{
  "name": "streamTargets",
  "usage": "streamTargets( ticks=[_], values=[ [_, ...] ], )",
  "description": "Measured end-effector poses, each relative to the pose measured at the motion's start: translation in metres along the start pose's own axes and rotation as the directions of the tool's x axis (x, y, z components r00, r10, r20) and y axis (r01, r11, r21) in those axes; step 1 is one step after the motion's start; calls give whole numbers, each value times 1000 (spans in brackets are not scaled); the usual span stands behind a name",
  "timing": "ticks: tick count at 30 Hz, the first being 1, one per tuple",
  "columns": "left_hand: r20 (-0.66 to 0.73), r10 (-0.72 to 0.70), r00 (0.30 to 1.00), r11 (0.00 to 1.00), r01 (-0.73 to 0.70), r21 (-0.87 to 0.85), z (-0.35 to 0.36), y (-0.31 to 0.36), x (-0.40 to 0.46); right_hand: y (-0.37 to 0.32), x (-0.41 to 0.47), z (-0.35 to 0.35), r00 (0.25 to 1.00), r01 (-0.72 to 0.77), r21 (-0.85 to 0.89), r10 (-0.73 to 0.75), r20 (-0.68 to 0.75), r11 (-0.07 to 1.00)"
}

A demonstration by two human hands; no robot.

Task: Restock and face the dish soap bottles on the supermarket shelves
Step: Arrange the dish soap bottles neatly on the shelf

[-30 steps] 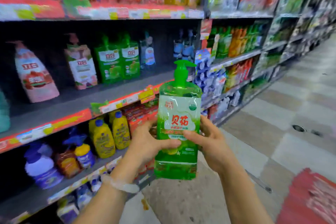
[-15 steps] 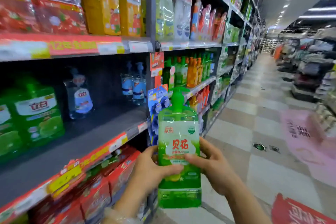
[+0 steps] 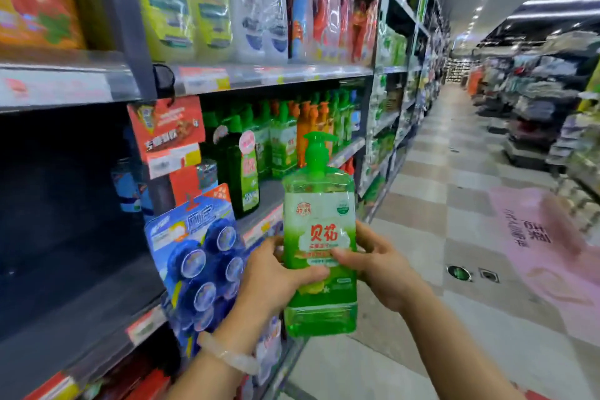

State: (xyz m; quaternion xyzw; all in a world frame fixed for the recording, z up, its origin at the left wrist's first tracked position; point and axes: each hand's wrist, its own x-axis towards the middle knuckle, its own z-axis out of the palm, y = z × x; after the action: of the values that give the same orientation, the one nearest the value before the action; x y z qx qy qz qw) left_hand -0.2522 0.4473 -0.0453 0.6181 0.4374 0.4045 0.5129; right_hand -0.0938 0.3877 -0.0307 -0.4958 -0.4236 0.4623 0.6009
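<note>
At frame centre, left hand [image 3: 276,276] and right hand [image 3: 380,266] both grip the green pump dish soap bottle [image 3: 319,237], upright, label facing out, not yet shelved. Matching green bottles [image 3: 279,140] fill the shelf [image 3: 259,201] at 11 o'clock. Risk: pump head clipping a front bottle and toppling the row.

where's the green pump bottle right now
In the head view the green pump bottle stands upright at centre, off the shelf, held between the left hand and right hand, beside the blue packs.
</note>
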Motion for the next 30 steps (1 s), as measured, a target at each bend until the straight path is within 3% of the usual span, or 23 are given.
streamTargets(
  ticks=[6,11,20,30],
  values=[
    [-139,31,990,999,-27,33,62,11,105,-12,127,-73,990,26,-64,-17,137,998],
    [-285,51,957,997,-31,75,81,9,177,-12,221,-94,962,52,-116,-19,271,992],
    [-488,87,869,993,-38,109,75,-16,321,13,380,-82,918,129,-135,-67,391,982],
    [-686,49,726,988,64,138,54,-50,399,50,486,-48,831,131,-162,-19,556,978]
  ],
)
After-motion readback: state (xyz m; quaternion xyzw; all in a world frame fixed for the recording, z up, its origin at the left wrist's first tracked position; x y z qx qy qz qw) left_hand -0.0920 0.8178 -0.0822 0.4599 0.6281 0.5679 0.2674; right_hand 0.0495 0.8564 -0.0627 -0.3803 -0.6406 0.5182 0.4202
